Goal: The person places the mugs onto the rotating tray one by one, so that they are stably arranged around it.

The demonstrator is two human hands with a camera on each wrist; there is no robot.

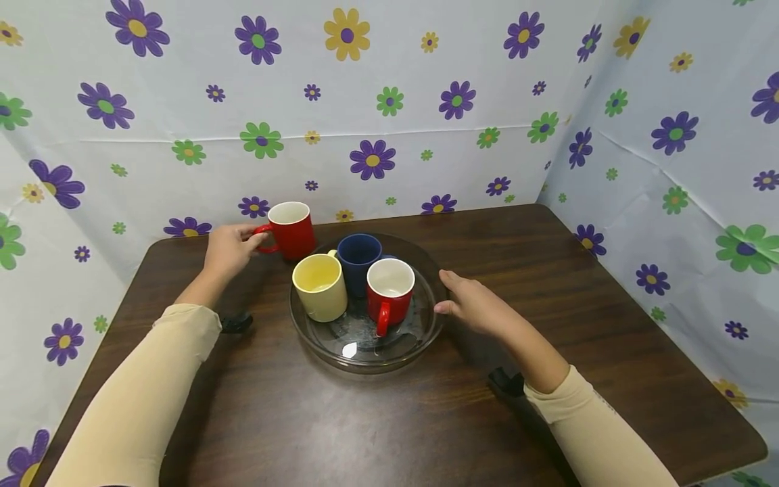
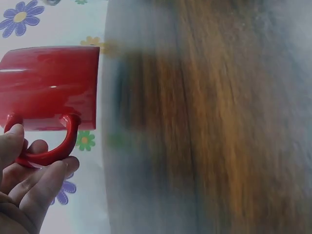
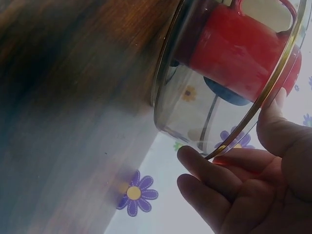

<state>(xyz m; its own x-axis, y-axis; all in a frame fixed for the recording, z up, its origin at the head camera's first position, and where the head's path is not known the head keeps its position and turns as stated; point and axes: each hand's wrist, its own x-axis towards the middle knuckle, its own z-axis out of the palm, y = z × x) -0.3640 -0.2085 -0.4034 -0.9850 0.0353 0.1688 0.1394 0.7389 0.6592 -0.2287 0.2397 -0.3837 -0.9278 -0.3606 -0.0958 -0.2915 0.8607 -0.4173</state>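
My left hand (image 1: 228,251) pinches the handle of a red mug (image 1: 294,233) with a white inside. In the left wrist view, this mug (image 2: 53,87) hangs upright, its base apart from the tabletop. Beside it is a round, see-through dark glass dish (image 1: 371,362). Inside the dish stand a yellow mug (image 1: 322,297), a dark blue mug (image 1: 359,260) and a second red mug (image 1: 389,297), its handle facing me. My right hand (image 1: 477,304) is at the dish's right rim, thumb and fingers spread and loosely bent; the right wrist view shows fingertips (image 3: 190,153) against the glass.
The dish sits on a dark brown wooden table (image 1: 578,304). A white flower-patterned sheet (image 1: 389,122) hangs behind the table's far edge and along the right side. Black straps (image 1: 508,382) show by both wrists.
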